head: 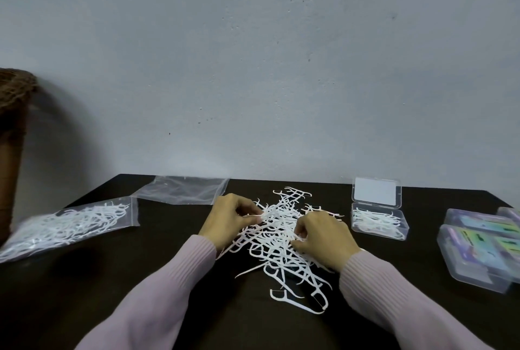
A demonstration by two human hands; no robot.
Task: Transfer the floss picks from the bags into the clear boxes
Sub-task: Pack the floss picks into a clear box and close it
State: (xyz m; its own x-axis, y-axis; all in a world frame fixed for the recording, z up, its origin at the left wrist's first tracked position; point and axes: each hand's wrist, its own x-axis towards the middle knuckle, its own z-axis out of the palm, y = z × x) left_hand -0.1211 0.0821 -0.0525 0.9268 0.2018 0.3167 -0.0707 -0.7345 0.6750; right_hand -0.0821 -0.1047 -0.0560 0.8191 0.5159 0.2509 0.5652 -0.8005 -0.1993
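Pinching floss picks [281, 240], left hand [229, 216]; right hand [323, 240] curled

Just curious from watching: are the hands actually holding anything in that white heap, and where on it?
Left hand pinches floss picks from the pile between thumb and fingers. Right hand curls into the pile; its hold cannot be told.

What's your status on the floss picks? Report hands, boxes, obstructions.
Left hand and right hand both pinching picks in loose pile. Open clear box partly filled. One bag still full, other bag empty. Nothing blocking the box.
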